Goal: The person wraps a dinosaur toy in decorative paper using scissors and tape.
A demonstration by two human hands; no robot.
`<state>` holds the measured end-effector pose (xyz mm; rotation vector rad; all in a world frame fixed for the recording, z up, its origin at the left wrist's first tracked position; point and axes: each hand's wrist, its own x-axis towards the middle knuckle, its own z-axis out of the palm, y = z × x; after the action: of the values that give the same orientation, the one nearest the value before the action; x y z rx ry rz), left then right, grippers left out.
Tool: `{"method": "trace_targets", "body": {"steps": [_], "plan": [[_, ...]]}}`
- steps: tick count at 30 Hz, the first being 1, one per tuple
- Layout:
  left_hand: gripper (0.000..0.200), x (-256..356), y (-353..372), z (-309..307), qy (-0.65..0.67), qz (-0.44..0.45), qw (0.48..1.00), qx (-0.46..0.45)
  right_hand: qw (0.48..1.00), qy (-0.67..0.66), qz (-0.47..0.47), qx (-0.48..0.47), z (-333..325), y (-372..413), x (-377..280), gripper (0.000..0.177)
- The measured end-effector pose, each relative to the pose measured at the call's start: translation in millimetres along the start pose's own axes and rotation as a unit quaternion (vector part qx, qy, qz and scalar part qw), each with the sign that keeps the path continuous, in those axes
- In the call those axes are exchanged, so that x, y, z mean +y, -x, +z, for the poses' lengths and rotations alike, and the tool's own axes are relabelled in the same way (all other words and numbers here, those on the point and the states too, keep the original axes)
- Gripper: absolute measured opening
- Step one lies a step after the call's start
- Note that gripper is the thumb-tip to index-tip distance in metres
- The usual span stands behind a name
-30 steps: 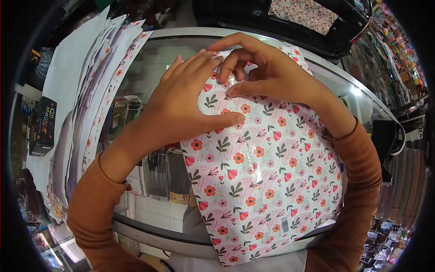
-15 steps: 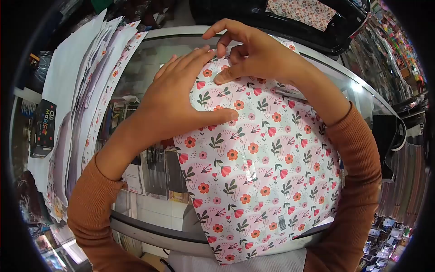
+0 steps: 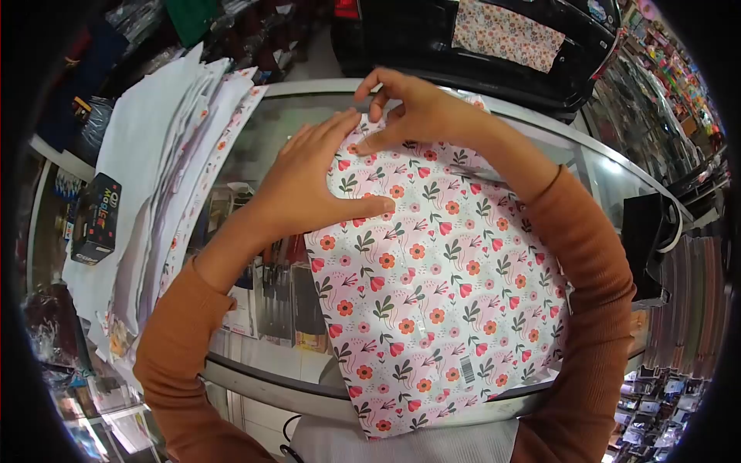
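A sheet of floral wrapping paper, white and pink with red and orange flowers, lies over the glass counter and hangs past its front edge. My left hand rests along the paper's upper left edge, fingers stretched out and thumb spread across the printed side. At the far end of the paper, my right hand bends its fingers, with its thumb pressed against the top edge. The right fingertips pinch the paper there, close to the left fingertips. A barcode is printed near the lower edge.
Several large folded sheets stand at the left behind a black Magic box. The glass counter shows goods beneath. A black case with a floral piece lies beyond, and a black bag sits at the right.
The view has shifted slightly, so the counter's far edge sits lower. Both hands keep their places on the paper; the right fingers and thumb are slightly closer to the left fingertips.
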<state>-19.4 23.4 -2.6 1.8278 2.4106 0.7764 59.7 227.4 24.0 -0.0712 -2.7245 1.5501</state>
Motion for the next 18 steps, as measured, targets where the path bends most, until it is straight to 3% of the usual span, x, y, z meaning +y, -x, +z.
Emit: {"method": "trace_targets", "body": {"steps": [3,4,7,10,13,14,18], "plan": [[0.108,1,-1,-2,0.018,-0.018,1.0,-0.014,0.996,0.007,-0.089,-0.021,-2,-16,23,0.044],[0.11,1,-2,-3,0.029,-0.025,0.999,-0.019,0.993,0.004,-0.117,0.036,4,-21,28,0.038],[0.112,-1,-4,-5,0.01,-0.015,0.999,-0.038,0.997,-0.064,0.028,-0.04,-13,-9,8,0.032],[0.104,-14,-5,-13,-0.087,-0.029,0.996,-0.015,0.97,0.209,-0.012,-0.124,-40,11,-15,0.048],[0.087,-32,0,-28,-0.125,-0.059,0.99,-0.009,0.882,0.452,0.017,-0.132,-36,59,-29,0.068],[0.084,-37,3,-31,-0.123,-0.067,0.99,-0.01,0.89,0.443,0.037,-0.105,-27,79,-32,0.051],[0.077,-38,11,-31,-0.133,-0.054,0.99,0.017,0.894,0.43,0.115,-0.056,-26,110,-23,0.039]]}}
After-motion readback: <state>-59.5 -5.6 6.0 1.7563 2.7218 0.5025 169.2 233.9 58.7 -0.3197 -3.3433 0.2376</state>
